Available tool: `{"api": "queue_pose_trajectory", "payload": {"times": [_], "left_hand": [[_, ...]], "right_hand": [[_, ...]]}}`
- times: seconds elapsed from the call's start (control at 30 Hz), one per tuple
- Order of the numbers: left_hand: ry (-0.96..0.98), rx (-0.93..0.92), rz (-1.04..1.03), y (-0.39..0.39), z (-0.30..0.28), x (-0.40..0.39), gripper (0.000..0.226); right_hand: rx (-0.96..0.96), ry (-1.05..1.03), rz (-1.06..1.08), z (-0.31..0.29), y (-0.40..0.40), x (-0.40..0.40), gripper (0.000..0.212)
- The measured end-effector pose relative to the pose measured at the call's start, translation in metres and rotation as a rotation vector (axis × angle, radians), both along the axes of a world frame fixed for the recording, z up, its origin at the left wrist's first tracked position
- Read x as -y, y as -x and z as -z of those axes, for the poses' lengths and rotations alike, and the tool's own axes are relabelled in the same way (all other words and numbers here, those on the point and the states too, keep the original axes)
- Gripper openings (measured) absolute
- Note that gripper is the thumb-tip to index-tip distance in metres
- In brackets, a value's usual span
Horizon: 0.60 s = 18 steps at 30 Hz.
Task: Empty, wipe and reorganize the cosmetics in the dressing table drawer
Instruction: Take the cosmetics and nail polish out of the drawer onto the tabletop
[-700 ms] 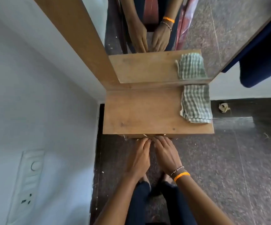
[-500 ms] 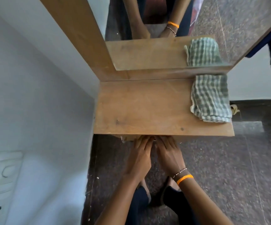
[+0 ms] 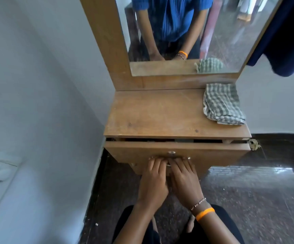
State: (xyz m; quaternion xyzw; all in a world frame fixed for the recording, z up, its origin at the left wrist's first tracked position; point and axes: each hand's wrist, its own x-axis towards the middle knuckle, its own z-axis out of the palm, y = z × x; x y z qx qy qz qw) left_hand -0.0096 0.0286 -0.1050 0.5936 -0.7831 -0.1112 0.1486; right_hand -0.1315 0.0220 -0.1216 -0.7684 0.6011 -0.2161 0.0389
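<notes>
A wooden dressing table (image 3: 160, 113) stands against the wall, with a mirror (image 3: 186, 32) above it. Its drawer (image 3: 125, 152) sits pulled out a little, so a narrow dark gap shows under the tabletop. What lies inside is hidden. My left hand (image 3: 153, 178) and my right hand (image 3: 185, 178) lie side by side on the drawer front, fingers curled over its metal handle (image 3: 170, 157) below a small round lock (image 3: 171, 152). A folded green-and-white checked cloth (image 3: 222, 103) rests on the tabletop's right end.
A white wall with a switch panel (image 3: 0, 173) runs along the left. Dark speckled floor (image 3: 257, 199) spreads on the right. A dark blue garment (image 3: 287, 36) hangs at the upper right. A small crumpled scrap (image 3: 254, 143) lies on the floor beside the table.
The drawer front has come out from under the tabletop and a gap has opened. My head has drawn back and tilted up, so the drawer front and more of the mirror show.
</notes>
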Motion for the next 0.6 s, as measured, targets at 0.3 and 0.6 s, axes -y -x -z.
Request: {"api": "queue_pose_trajectory", "payload": {"times": [0.3, 0.6], "left_hand": [[0.255, -0.13, -0.03, -0.008, -0.056, -0.056, 0.023], [0.031, -0.104, -0.06, -0.025, -0.076, -0.047, 0.02]], "right_hand": [[0.166, 0.09, 0.025, -0.069, -0.011, -0.059, 0.025], [-0.063, -0.185, 0.008, -0.098, -0.011, -0.057, 0.037]]}}
